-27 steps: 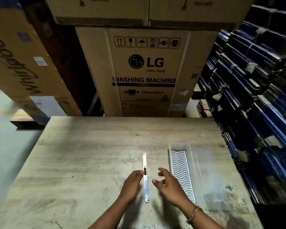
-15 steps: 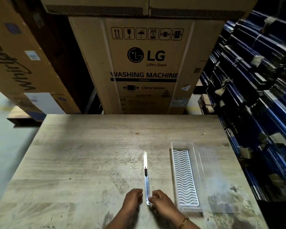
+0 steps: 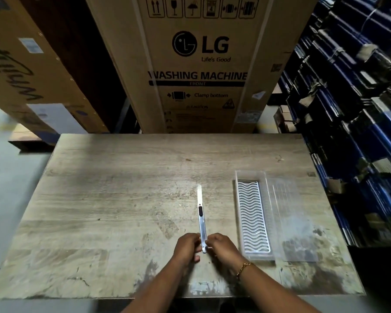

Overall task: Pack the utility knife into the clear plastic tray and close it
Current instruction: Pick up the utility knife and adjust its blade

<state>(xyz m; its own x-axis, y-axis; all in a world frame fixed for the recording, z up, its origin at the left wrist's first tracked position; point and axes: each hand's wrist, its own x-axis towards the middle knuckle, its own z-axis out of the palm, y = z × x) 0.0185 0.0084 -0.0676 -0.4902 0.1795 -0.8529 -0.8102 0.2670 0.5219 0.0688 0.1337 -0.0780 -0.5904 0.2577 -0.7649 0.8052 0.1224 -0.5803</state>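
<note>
A slim silver utility knife (image 3: 200, 211) with a black slider lies lengthwise on the wooden table (image 3: 99, 211), blade end pointing away from me. My left hand (image 3: 186, 246) and my right hand (image 3: 221, 247) pinch its near end from both sides. To the right lies the clear plastic tray (image 3: 253, 215), open, with a white wavy-patterned insert inside. Its transparent lid (image 3: 291, 222) is folded out flat on the tray's right side. The knife is outside the tray, a hand's width to its left.
A tall LG washing machine carton (image 3: 199, 64) stands behind the table's far edge, with another carton (image 3: 20, 64) at the left. Stacks of dark blue bundles (image 3: 352, 109) line the right side close to the table.
Both hands slid back along the knife from its middle to its near end and closed on it. The knife and tray stayed in place.
</note>
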